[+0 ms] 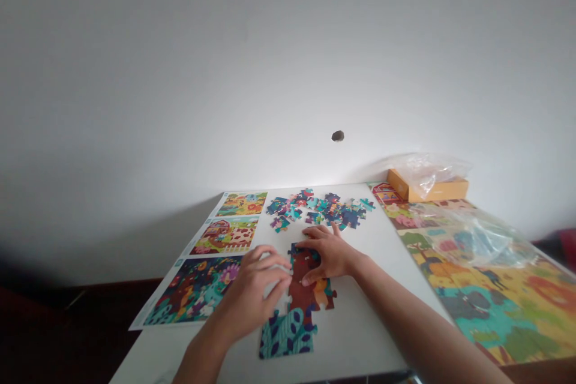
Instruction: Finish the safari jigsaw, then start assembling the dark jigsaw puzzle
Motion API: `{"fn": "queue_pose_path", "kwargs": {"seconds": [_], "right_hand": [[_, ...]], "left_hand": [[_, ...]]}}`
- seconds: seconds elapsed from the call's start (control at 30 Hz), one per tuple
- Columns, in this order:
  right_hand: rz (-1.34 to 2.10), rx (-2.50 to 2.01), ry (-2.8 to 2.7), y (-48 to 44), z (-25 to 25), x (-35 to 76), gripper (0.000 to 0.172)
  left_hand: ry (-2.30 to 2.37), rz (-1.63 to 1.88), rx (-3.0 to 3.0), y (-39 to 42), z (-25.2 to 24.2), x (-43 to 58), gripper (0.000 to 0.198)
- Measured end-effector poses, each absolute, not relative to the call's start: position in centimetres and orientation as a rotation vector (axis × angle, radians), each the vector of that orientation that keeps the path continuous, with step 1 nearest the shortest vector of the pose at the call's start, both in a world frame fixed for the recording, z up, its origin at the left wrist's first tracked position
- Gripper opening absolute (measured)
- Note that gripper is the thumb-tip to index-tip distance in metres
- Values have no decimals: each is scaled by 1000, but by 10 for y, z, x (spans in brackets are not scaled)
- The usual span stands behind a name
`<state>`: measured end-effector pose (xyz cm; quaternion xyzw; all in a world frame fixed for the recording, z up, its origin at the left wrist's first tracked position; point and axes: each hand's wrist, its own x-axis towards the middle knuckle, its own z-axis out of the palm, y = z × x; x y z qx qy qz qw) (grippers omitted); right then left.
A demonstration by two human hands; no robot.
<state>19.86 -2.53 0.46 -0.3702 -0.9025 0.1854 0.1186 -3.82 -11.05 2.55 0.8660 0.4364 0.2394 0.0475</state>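
Joined puzzle pieces (288, 333) lie on the white table, showing a brown bear and teal leaves. My right hand (328, 252) rests on the upper part of them, fingers spread. Just left of the joined section is my left hand (261, 288), its fingers curved and a little apart, with nothing visible between them. Behind both hands sits a pile of loose puzzle pieces (335, 210). A printed sheet (202, 288) with three pictures lies to the left, partly behind my left hand.
On the right, finished-looking animal puzzles (481, 294) cover the table's side. Clear plastic bags (490, 240) lie over them, near an orange box (432, 191). A white wall (270, 72) with a small hole (337, 136) rises behind the table.
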Motion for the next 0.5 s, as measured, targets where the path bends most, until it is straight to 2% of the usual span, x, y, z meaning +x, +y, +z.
{"fn": "queue_pose_path", "kwargs": {"seconds": [0.1,0.23,0.37,0.5], "right_hand": [[485,-1030,-2610,-25,4,199,70],[334,-1208,-2399,-15,0,204,26],[148,-1546,-2135,2,-6,216,27],[190,-1745,-2059,17,-12,222,21]], "left_hand": [[1403,912,2610,-46,24,-25,22],[1661,989,2560,8,-4,-20,25],[1721,893,2581,13,-23,-27,33],[1671,805,2569,8,-27,-28,35]]}}
